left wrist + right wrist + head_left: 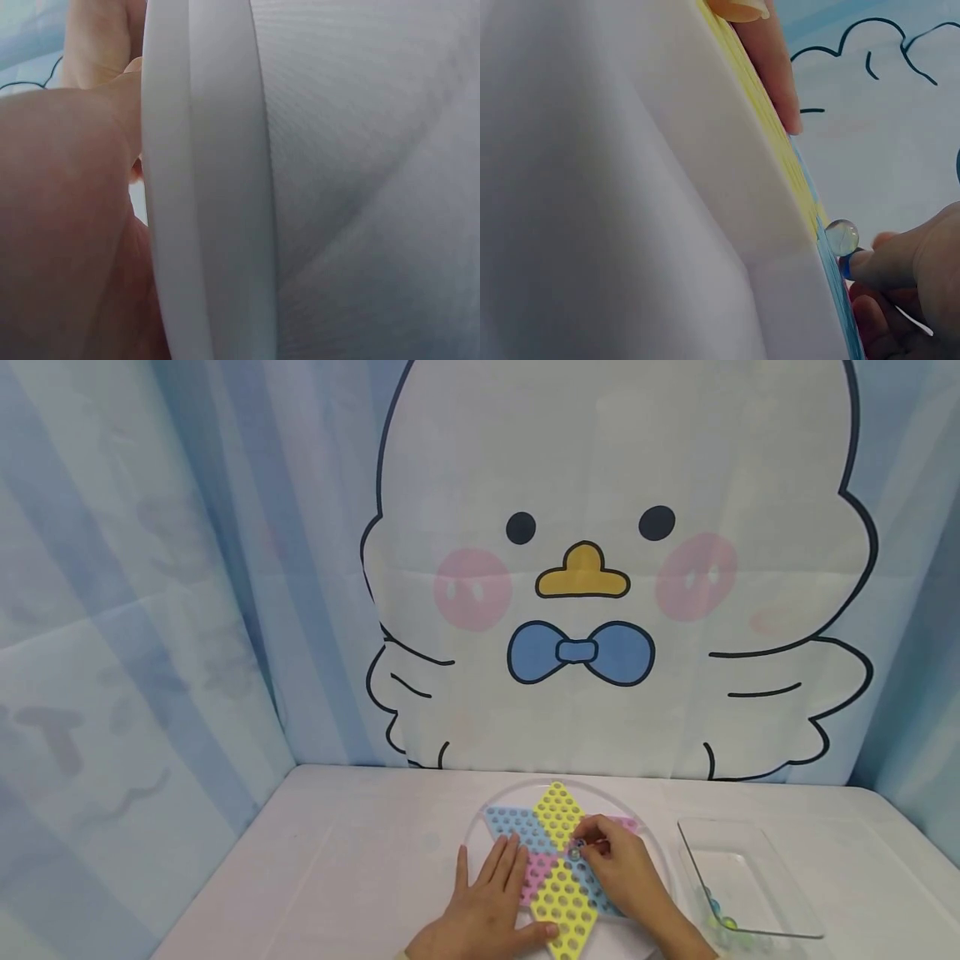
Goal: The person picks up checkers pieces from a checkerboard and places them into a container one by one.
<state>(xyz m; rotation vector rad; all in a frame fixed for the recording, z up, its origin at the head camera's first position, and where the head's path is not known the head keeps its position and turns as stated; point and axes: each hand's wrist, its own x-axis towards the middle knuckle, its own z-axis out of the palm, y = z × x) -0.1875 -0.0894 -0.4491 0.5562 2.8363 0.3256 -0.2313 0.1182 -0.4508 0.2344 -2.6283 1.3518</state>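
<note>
A round Chinese checkers board [564, 902] with a star of yellow, pink and blue hole-dotted sections lies on the table. My left hand [487, 902] rests on its left side with fingers spread and straight, the thumb across the near yellow section. Near the star's middle, my right hand [618, 868] pinches a blue marble [846, 265] against the board, partly hidden by the fingertips. Beside those fingertips a clear marble [842, 238] sits on the board. The left wrist view holds mostly the board's white rim [225, 187] and part of the hand.
To the right of the board stands a clear plastic box [780, 893], with several blue and yellow-green marbles [728, 923] near its left side. A curtain [585, 727] printed with a white cartoon bird hangs behind the white table [337, 868].
</note>
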